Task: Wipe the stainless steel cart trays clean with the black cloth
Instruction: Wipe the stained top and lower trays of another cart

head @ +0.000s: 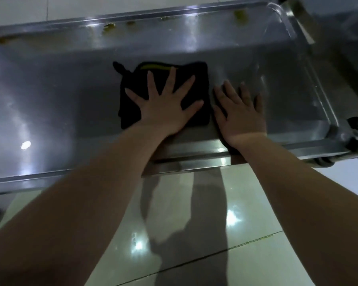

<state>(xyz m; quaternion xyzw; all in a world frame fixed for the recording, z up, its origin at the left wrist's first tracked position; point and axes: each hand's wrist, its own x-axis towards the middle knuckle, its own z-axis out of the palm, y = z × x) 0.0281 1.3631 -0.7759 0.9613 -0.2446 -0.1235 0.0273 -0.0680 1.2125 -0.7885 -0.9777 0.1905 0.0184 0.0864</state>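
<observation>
Black cloth [130,79]: folded flat, middle of tray [60,100].
L hand [163,108]: fingers splayed, pressing cloth.
R hand [240,116]: fingers straight, apart, on tray beside cloth.
Handling: soft, light, prob. slides easy; press at centre.
Tray far rim: yellowish bits [109,28].

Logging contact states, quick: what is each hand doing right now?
Left hand: open, fingers spread, pressing the black cloth onto the tray.
Right hand: open, flat on the tray beside the cloth.
</observation>
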